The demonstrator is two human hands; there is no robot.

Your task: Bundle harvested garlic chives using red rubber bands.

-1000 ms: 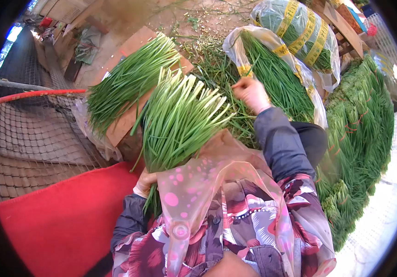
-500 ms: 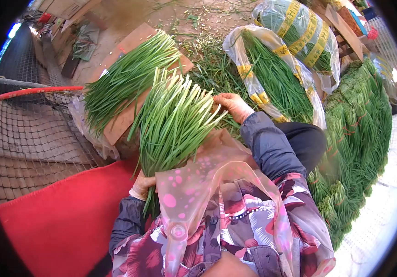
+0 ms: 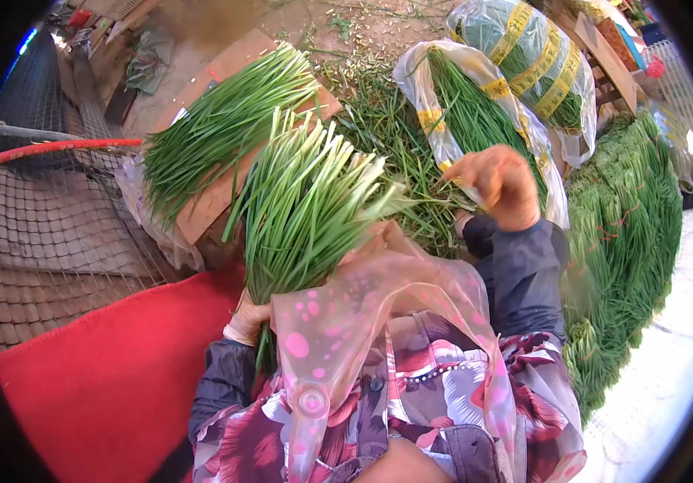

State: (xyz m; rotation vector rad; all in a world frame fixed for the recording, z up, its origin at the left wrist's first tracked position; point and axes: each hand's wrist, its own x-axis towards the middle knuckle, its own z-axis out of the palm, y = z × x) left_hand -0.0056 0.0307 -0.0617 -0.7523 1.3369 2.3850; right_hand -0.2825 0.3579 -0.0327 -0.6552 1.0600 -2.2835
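My left hand (image 3: pixel 247 319) is wrapped round the lower, leafy end of a large bunch of garlic chives (image 3: pixel 306 209). The bunch slants up and away from me, its pale cut ends fanned out at the top. It lies partly against a translucent pink-spotted apron (image 3: pixel 322 310) on my lap. My right hand (image 3: pixel 498 187) is raised to the right of the bunch, apart from it, and slightly blurred. Its fingers are curled together; whatever they pinch, if anything, is too small or smeared to name.
Another pile of chives (image 3: pixel 234 121) lies on a brown board (image 3: pixel 202 217) at the left. Loose trimmings (image 3: pixel 387 125) cover the ground ahead. Bagged chives (image 3: pixel 475 113) stand beyond, with stacked tied bundles (image 3: pixel 624 241) at right. Red cloth (image 3: pixel 113 362) and wire mesh (image 3: pixel 57 241) lie left.
My right hand has moved from the pale ends of the bunch outward to the right and nearer the camera. The left hand keeps its hold, and the bunch's right-hand tips are blurred.
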